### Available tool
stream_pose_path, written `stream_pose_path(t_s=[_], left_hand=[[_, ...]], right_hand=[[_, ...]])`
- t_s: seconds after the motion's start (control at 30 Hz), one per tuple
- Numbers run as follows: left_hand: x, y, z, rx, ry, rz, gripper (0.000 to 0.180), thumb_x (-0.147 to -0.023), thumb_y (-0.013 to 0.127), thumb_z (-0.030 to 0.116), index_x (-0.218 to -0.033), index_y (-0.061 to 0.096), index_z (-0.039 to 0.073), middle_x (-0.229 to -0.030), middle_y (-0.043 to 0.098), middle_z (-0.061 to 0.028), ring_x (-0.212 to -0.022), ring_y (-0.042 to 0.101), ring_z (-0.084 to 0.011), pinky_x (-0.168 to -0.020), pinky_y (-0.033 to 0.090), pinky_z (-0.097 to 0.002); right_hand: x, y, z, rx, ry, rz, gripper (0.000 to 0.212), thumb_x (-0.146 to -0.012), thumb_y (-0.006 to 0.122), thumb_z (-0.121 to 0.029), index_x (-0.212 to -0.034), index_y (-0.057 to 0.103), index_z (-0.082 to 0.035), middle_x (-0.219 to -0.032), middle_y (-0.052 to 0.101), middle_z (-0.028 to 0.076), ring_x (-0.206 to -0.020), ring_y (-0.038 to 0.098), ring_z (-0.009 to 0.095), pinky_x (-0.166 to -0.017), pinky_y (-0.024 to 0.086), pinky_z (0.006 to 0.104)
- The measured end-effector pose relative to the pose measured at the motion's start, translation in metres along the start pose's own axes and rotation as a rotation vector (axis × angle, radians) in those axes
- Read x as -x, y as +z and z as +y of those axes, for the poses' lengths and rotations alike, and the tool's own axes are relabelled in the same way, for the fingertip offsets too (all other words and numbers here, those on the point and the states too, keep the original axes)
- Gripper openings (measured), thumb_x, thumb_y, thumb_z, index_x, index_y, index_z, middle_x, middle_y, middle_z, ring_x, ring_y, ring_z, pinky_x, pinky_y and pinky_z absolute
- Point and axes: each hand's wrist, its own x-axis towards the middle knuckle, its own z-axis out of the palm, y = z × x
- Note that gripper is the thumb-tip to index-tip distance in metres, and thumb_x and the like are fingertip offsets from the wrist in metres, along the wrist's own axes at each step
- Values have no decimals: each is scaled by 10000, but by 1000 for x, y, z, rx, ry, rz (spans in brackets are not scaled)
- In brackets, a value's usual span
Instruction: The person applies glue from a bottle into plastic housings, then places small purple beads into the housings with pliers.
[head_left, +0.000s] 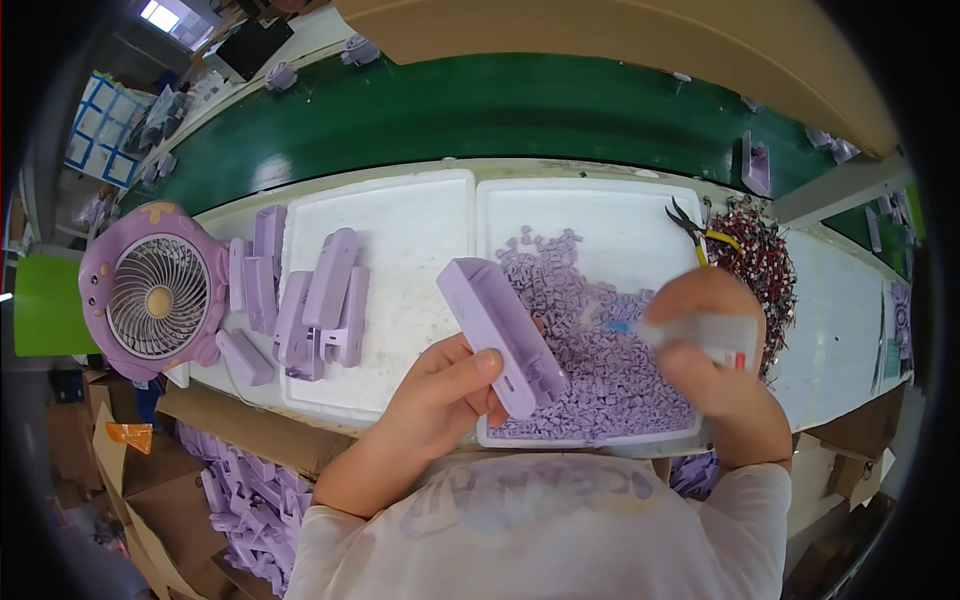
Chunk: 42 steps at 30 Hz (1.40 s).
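Observation:
My left hand (440, 390) grips a long, light purple plastic housing (495, 325), its hollow side turned up and to the right. The thumb lies on the housing's near end, and some fingers are hidden beneath it. In my right hand (712, 292), smeared by motion, is a small whitish bottle (722, 332) with a thin blue tip (618, 326) pointing left toward the housing. Bottle and housing are apart. Below both hands, many small purple plastic pieces (610, 400) are heaped in a white foam tray (590, 190).
Several more purple housings (330, 280) lie on a second white tray (410, 215), left. Beside them stands a purple fan (158, 300). Pliers (690, 225) and a pile of wired parts (755, 260) sit right. Beyond runs a green conveyor belt (480, 110); a carton (240, 420) of purple parts is lower left.

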Motion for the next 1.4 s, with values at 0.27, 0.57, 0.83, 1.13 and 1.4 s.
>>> stream_pose_path(t_s=[0.27,0.57,0.83,1.13,1.4], left_hand=[[1,7,1,-67,7,-33,558,-834,583,333,-1240,444,-23,-963,618,-92,-724,568,-99,-566,443,-214],[2,9,0,-52,26,-20,523,-836,580,307,-1223,460,-23,-961,619,-87,-725,567,-99,-575,446,-214],[3,12,2,-74,6,0,581,-815,591,339,-1233,442,-37,-1097,560,-110,-845,563,-140,-661,444,-238],[3,13,2,-53,30,3,535,-836,574,289,-1240,439,-35,-999,610,-91,-750,563,-98,-585,445,-204],[3,10,3,-43,35,2,526,-841,569,276,-1244,435,-35,-1007,608,-92,-748,560,-99,-583,440,-206]], right_hand=[[2,17,-18,-239,85,-180,165,-702,707,-108,-807,632,-5,-680,624,76,-560,590,131,-499,433,233],[1,19,-18,-233,147,-229,173,-726,685,-131,-821,642,8,-681,632,79,-574,593,125,-510,437,225],[2,20,-18,-234,156,-221,174,-727,687,-130,-815,639,13,-682,633,81,-578,597,125,-513,442,226],[1,20,-18,-212,145,-240,168,-714,701,-124,-796,642,10,-656,627,82,-541,591,128,-488,436,225],[-2,21,-13,-213,17,-177,123,-724,716,-75,-750,604,-30,-577,579,49,-485,554,101,-438,406,236]])
